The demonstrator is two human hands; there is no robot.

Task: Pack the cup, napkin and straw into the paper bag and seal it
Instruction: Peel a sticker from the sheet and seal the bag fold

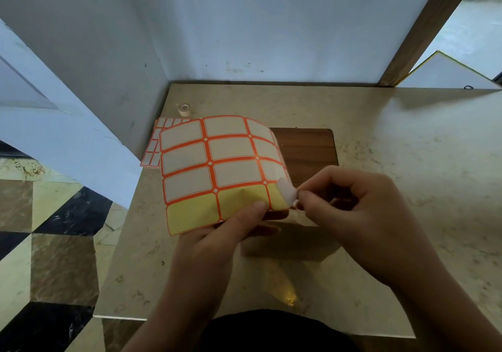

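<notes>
A sticker sheet (217, 167) of white labels with orange borders is held up above the table, curved toward me; its bottom row shows bare yellow backing. My left hand (217, 243) grips the sheet's lower edge, thumb pressed on the yellow part. My right hand (361, 215) pinches a white label (286, 192) that is half peeled from the sheet's lower right corner. A brown paper bag (288, 243) lies flat on the table under my hands, mostly hidden by them. Cup, napkin and straw are not visible.
A second sticker sheet (153, 148) lies on the marble table (407, 161) at the back left, beside a small tape roll (184, 108). A dark wooden board (312, 145) lies behind the sheet. Grey walls close off the back and left; the table's left edge drops to tiled floor.
</notes>
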